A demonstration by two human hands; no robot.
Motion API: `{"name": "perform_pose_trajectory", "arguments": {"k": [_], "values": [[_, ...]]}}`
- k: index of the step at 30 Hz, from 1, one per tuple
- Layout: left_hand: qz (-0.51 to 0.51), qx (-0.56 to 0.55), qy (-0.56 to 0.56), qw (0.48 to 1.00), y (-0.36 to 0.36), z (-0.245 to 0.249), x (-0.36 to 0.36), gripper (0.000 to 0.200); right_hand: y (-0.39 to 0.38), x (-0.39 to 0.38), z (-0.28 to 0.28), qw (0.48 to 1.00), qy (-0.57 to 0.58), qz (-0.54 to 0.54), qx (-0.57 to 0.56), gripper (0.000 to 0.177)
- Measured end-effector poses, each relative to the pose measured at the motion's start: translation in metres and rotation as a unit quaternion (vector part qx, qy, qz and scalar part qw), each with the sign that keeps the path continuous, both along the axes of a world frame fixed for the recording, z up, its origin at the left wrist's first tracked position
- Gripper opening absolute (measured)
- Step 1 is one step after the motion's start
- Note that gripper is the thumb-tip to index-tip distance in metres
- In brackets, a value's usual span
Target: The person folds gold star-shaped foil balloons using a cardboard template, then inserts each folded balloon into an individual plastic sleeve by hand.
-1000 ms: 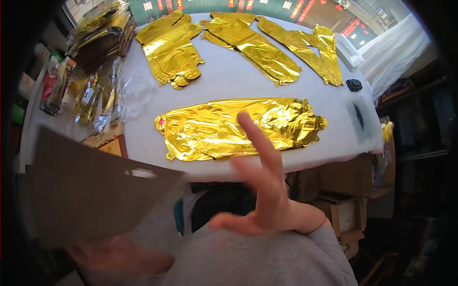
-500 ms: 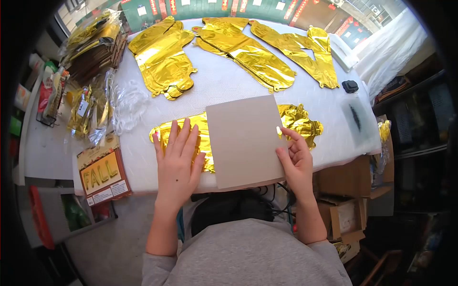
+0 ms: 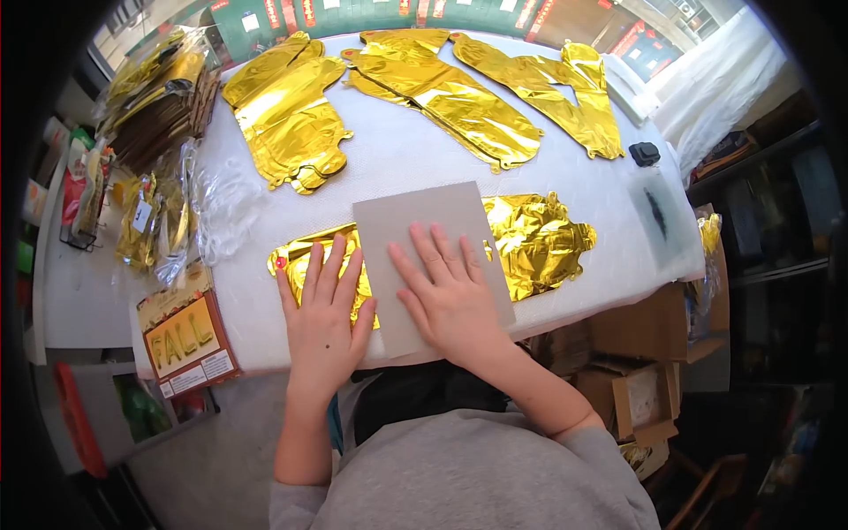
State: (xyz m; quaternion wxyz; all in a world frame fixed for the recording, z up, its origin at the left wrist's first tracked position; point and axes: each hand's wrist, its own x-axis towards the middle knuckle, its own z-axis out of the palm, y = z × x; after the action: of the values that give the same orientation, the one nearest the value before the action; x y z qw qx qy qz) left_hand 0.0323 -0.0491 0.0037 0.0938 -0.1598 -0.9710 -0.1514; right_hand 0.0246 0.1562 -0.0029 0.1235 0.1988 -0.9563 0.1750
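Observation:
A grey cardboard sheet lies across the middle of a gold foil balloon, whose two ends show on either side. My right hand rests flat on the cardboard with its fingers spread. My left hand lies spread on the foil's left part, its thumb near the cardboard's left edge. A small red spot marks the foil's left tip. The foil under the cardboard is hidden.
Flat gold foil balloons lie along the far side of the white table. At the left are bagged packs, clear plastic strands and a FALL package. A small black object sits at the right.
My right hand has moved left from the cardboard's right edge and now lies flat on top of it. The cardboard has shifted left, showing more foil on the right.

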Motion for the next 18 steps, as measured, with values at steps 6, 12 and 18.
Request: {"name": "perform_pose_trajectory", "arguments": {"k": [6,12,18], "values": [[0.003,0.003,-0.008,1.0,0.0,0.001,0.0,0.061,0.021,-0.001,0.003,0.999,-0.011,-0.045,0.026,0.054],[0.004,0.004,-0.01,1.0,-0.001,0.003,0.001,0.061,0.055,0.003,0.008,0.994,-0.019,-0.082,0.073,0.053],[0.003,0.012,-0.013,1.0,-0.001,0.005,0.0,0.06,0.064,0.003,0.011,0.995,-0.023,-0.063,0.072,0.053]]}}
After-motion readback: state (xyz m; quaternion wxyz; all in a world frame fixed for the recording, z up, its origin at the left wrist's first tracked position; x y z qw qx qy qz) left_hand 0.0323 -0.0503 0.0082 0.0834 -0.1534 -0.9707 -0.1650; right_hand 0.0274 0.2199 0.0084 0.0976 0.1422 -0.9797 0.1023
